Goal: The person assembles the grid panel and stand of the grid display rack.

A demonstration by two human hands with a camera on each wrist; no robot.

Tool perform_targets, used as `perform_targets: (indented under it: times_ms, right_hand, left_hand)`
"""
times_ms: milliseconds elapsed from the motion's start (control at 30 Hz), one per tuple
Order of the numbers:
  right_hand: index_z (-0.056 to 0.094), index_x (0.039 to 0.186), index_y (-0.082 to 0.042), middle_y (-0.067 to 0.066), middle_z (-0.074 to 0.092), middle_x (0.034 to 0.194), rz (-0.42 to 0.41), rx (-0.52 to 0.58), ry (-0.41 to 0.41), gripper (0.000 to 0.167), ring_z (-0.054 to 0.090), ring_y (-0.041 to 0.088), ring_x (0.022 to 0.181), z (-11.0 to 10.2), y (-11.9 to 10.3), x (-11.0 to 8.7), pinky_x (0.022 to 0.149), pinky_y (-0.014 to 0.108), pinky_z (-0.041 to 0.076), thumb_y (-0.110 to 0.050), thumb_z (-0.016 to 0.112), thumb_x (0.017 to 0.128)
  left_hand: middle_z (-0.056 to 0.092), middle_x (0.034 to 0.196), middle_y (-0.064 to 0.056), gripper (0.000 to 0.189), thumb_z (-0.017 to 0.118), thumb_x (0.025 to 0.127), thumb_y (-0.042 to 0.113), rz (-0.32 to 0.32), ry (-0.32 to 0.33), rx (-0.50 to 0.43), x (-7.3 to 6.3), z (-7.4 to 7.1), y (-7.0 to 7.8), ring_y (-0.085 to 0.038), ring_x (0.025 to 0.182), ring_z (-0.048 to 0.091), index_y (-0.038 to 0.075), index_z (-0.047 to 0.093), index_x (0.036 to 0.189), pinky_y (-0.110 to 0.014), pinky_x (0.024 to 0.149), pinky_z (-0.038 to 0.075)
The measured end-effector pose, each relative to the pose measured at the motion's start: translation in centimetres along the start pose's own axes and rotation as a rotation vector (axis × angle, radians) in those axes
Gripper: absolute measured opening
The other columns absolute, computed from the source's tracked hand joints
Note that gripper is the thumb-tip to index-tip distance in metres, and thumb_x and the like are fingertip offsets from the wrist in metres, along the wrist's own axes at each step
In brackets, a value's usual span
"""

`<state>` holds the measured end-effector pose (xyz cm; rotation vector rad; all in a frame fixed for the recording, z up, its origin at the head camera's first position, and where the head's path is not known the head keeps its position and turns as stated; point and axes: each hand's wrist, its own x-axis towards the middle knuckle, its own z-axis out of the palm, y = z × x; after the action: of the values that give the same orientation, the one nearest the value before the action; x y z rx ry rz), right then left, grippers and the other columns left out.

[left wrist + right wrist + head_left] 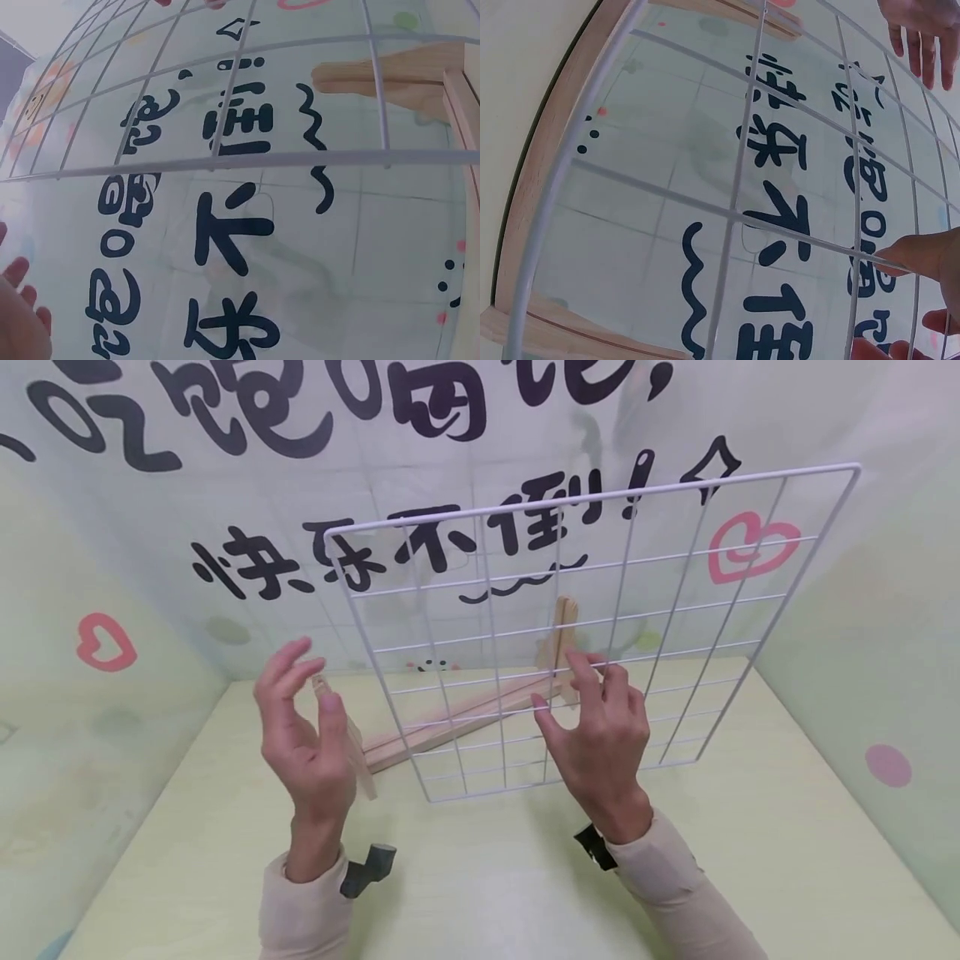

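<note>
My right hand (603, 735) holds a white wire grid panel (592, 499), which stands tilted above the table. In the right wrist view, its thumb (915, 256) lies on the near side of the wires, with fingertips behind them. Left of the panel, my left hand (307, 743) is raised with fingers spread, holding nothing. Behind the grid is a pale wooden stand (525, 695), a long bar with an upright at each end. Its right upright (567, 610) shows a groove; the left end piece (365, 781) is partly hidden by my left hand.
The pale table (480, 885) meets a back wall (247, 627) printed with large dark characters. Side walls with hearts and dots close in the left and right. Both wrists carry small black mounts.
</note>
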<state>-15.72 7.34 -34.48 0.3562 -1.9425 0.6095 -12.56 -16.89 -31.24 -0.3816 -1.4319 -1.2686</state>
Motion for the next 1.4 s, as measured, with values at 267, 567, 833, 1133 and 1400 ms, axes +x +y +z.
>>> perform_targets:
  times_ms: [267, 567, 833, 1133, 1400]
  right_hand:
    - [0.063, 0.121, -0.003, 0.02, 0.063, 0.096, 0.011, -0.011, -0.01, 0.055, 0.062, 0.031, 0.081, -0.2, 0.4, 0.1, 0.079, 0.055, 0.054, -0.02, 0.086, 0.074]
    - [0.062, 0.119, -0.003, 0.021, 0.063, 0.097, 0.019, -0.021, -0.007, 0.054, 0.063, 0.031, 0.08, -0.4, 0.5, 0.4, 0.08, 0.055, 0.054, -0.02, 0.086, 0.075]
    - [0.062, 0.12, -0.002, 0.021, 0.063, 0.099, 0.014, -0.025, -0.008, 0.054, 0.063, 0.031, 0.08, -0.5, 0.7, 0.5, 0.08, 0.055, 0.054, -0.02, 0.086, 0.074]
    - [0.062, 0.121, -0.003, 0.021, 0.062, 0.098, 0.012, -0.02, -0.007, 0.054, 0.062, 0.031, 0.079, -0.6, 0.8, 0.6, 0.079, 0.055, 0.055, -0.02, 0.085, 0.075]
    - [0.062, 0.122, -0.004, 0.021, 0.063, 0.098, 0.013, -0.018, -0.014, 0.054, 0.064, 0.03, 0.078, -0.7, 1.0, 0.6, 0.073, 0.052, 0.057, -0.021, 0.085, 0.076]
  left_hand:
    - [0.025, 0.156, -0.011, 0.054, 0.055, 0.089, 0.015, -0.179, -0.073, 0.246, 0.9, -2.4, -1.1, -0.021, 0.145, 0.017, -0.002, 0.043, 0.138, -0.039, 0.115, 0.011]
    - [-0.005, 0.161, -0.017, 0.077, 0.043, 0.103, 0.039, -0.692, -0.416, 0.489, 1.7, -5.2, -2.6, -0.031, 0.149, -0.008, 0.005, -0.002, 0.155, -0.061, 0.116, -0.006]
    - [-0.021, 0.16, -0.023, 0.093, 0.045, 0.103, 0.045, -0.853, -0.887, 0.444, 2.1, -6.6, -3.3, -0.042, 0.149, -0.013, 0.006, -0.024, 0.153, -0.068, 0.116, 0.005]
    - [-0.008, 0.163, -0.026, 0.097, 0.051, 0.103, 0.04, -0.921, -0.969, 0.418, 2.1, -7.5, -4.6, -0.052, 0.147, 0.011, 0.007, -0.024, 0.153, -0.067, 0.111, 0.027]
    - [0.005, 0.161, -0.031, 0.097, 0.058, 0.101, 0.033, -0.95, -0.997, 0.406, 1.4, -7.9, -6.4, -0.056, 0.144, 0.018, 0.005, -0.017, 0.155, -0.067, 0.109, 0.03]
